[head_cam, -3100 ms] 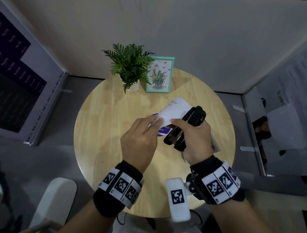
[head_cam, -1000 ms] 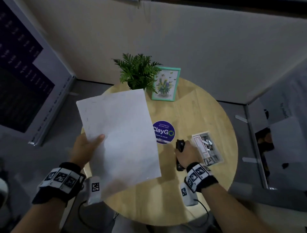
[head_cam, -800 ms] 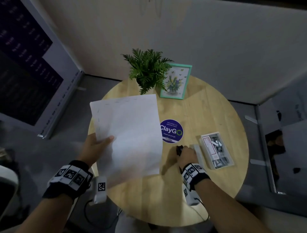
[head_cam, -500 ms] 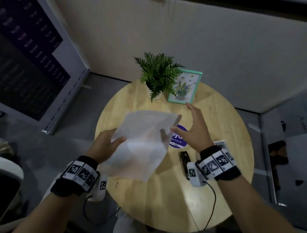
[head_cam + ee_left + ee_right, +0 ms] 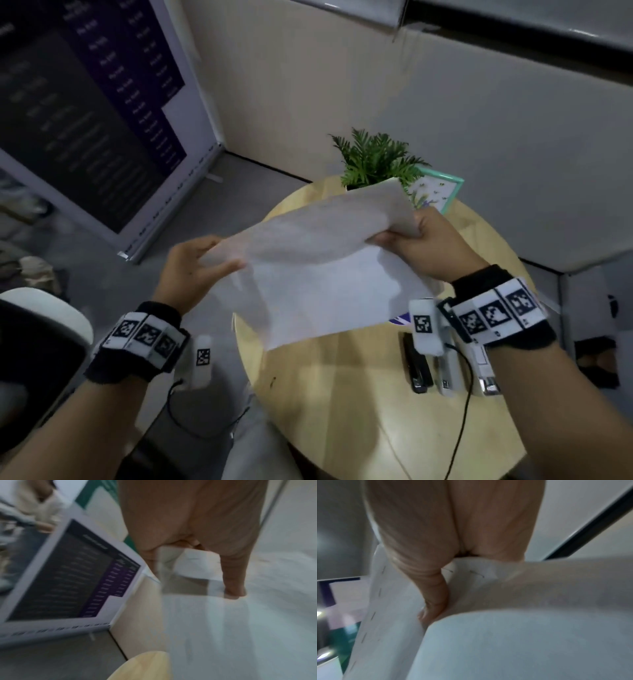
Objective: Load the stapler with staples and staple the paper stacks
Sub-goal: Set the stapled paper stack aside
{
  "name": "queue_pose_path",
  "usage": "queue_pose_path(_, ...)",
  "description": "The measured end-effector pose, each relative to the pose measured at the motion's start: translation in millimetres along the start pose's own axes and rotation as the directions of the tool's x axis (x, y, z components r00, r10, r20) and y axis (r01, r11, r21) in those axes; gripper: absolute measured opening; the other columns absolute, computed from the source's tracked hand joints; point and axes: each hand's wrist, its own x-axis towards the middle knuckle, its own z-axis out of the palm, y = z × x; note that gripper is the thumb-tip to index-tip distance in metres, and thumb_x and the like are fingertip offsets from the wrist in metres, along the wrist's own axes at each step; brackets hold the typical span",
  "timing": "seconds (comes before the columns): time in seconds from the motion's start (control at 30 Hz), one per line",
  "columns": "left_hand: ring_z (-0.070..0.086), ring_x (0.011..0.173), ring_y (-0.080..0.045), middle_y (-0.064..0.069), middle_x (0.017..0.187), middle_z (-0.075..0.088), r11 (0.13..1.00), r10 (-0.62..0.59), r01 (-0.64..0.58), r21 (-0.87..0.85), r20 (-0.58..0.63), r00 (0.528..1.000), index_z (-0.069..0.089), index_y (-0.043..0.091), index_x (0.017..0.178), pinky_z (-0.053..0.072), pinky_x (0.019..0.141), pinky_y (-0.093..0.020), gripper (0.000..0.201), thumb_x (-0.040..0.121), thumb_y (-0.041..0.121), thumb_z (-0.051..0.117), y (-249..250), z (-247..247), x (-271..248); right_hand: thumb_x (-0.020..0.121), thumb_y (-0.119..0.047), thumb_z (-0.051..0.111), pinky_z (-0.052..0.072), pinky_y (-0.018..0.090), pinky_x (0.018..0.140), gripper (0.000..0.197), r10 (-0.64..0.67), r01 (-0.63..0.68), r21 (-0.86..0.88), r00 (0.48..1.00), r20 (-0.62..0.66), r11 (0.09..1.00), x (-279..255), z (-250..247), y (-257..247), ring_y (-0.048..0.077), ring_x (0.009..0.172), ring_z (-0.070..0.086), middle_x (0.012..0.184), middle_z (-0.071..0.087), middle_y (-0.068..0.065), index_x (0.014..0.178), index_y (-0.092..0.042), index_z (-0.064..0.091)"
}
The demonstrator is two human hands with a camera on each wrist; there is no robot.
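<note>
A white paper stack (image 5: 318,274) hangs in the air above the round wooden table (image 5: 359,411), bent between both hands. My left hand (image 5: 195,260) pinches its left edge, thumb on top (image 5: 235,592). My right hand (image 5: 421,236) grips the far right corner, where the sheets curl over. In the right wrist view several staples (image 5: 376,592) run along one edge of the paper stack (image 5: 505,642). The black stapler (image 5: 416,363) lies on the table below my right wrist, untouched. Beside it sits the staple box (image 5: 483,370), partly hidden by the wristband.
A potted green plant (image 5: 376,161) and a teal picture frame (image 5: 442,192) stand at the table's far edge. A purple round sticker (image 5: 400,320) peeks from under the paper. A dark signboard (image 5: 85,102) leans at the left. A white chair (image 5: 44,325) stands at the near left.
My right hand let go of the stapler on the table and came up to take the paper's right corner. The sheet now bends between both hands.
</note>
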Motion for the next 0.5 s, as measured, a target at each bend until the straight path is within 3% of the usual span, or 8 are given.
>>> queue_pose_path(0.03, 0.061, 0.062, -0.024, -0.016, 0.072, 0.068, 0.996, -0.070, 0.067, -0.057, -0.049, 0.996, 0.069, 0.001, 0.079, 0.049, 0.055, -0.028, 0.044, 0.067, 0.041, 0.082, -9.2, -8.2, -1.4, 0.079, -0.027, 0.072, 0.053, 0.043, 0.066, 0.026, 0.043, -0.042, 0.018, 0.999, -0.019, 0.999, 2.5, -2.3, -1.6, 0.023, 0.072, 0.070, 0.077, 0.074, 0.016, 0.071, -0.003, 0.071)
queue_pose_path(0.1, 0.059, 0.063, -0.021, -0.009, 0.064, 0.067, 0.949, -0.244, 0.227, -0.219, -0.053, 0.968, 0.068, -0.003, 0.071, 0.046, 0.054, -0.024, 0.043, 0.062, 0.035, 0.084, -28.5, -21.1, -2.6, 0.079, -0.025, 0.073, 0.057, 0.049, 0.081, 0.012, 0.148, -0.144, 0.090, 0.988, -0.039, 0.986, 11.7, -0.6, 0.1, 0.027, 0.084, 0.072, 0.088, 0.076, 0.011, 0.080, -0.013, 0.074)
queue_pose_path(0.17, 0.064, 0.076, -0.025, -0.005, 0.074, 0.074, 0.860, -0.354, 0.361, -0.362, 0.087, 0.931, 0.071, 0.000, 0.077, 0.051, 0.067, -0.030, 0.036, 0.062, 0.029, 0.085, -47.2, -29.4, -0.4, 0.079, -0.020, 0.074, 0.056, 0.048, 0.087, 0.010, 0.206, -0.196, 0.177, 0.978, -0.039, 0.964, 19.6, 10.3, -0.5, 0.023, 0.090, 0.072, 0.097, 0.075, 0.006, 0.089, -0.017, 0.073)
queue_pose_path(0.23, 0.059, 0.084, -0.030, -0.016, 0.087, 0.067, 0.844, -0.361, 0.404, -0.352, 0.184, 0.914, 0.065, -0.010, 0.085, 0.046, 0.076, -0.041, 0.063, 0.060, 0.044, 0.087, -71.6, -37.3, 5.1, 0.078, -0.020, 0.075, 0.055, 0.043, 0.089, 0.019, 0.251, -0.232, 0.253, 0.967, -0.047, 0.939, 27.2, 28.9, -2.8, 0.021, 0.095, 0.070, 0.103, 0.074, 0.003, 0.097, -0.020, 0.069)
queue_pose_path(0.3, 0.054, 0.083, -0.028, -0.014, 0.091, 0.060, 0.862, -0.337, 0.387, -0.327, 0.200, 0.920, 0.064, -0.003, 0.083, 0.042, 0.075, -0.043, 0.063, 0.061, 0.052, 0.084, -90.5, -49.8, 13.0, 0.080, -0.020, 0.074, 0.055, 0.037, 0.086, 0.018, 0.292, -0.263, 0.306, 0.955, -0.051, 0.915, 37.1, 55.3, -4.9, 0.015, 0.092, 0.070, 0.100, 0.073, -0.003, 0.096, -0.025, 0.068)
queue_pose_path(0.4, 0.058, 0.069, -0.019, -0.007, 0.071, 0.065, 0.828, -0.392, 0.408, -0.383, 0.124, 0.912, 0.073, 0.011, 0.071, 0.045, 0.069, -0.037, 0.021, 0.077, 0.030, 0.077, -117.0, -74.6, 25.6, 0.085, -0.016, 0.069, 0.054, 0.037, 0.084, 0.026, 0.353, -0.296, 0.396, 0.932, -0.080, 0.869, 58.8, 97.9, 3.9, 0.015, 0.087, 0.070, 0.097, 0.074, -0.003, 0.111, -0.018, 0.067)
queue_pose_path(0.47, 0.051, 0.052, -0.013, 0.007, 0.051, 0.057, 0.826, -0.461, 0.428, -0.368, -0.002, 0.887, 0.068, 0.013, 0.057, 0.040, 0.060, -0.030, 0.027, 0.083, 0.021, 0.071, -140.7, -97.5, 33.1, 0.090, -0.014, 0.061, 0.051, 0.037, 0.081, 0.037, 0.416, -0.358, 0.372, 0.905, -0.087, 0.856, 74.1, 129.6, 13.7, 0.018, 0.089, 0.066, 0.108, 0.071, 0.006, 0.127, -0.016, 0.056)
queue_pose_path(0.5, 0.050, 0.055, -0.013, 0.004, 0.051, 0.055, 0.846, -0.478, 0.433, -0.311, -0.084, 0.874, 0.065, 0.009, 0.057, 0.039, 0.061, -0.032, 0.029, 0.082, 0.023, 0.069, -155.1, -109.5, 36.6, 0.091, -0.014, 0.059, 0.048, 0.036, 0.082, 0.042, 0.445, -0.402, 0.314, 0.892, -0.080, 0.860, 80.9, 146.2, 20.5, 0.021, 0.097, 0.063, 0.120, 0.066, 0.009, 0.132, -0.017, 0.051)
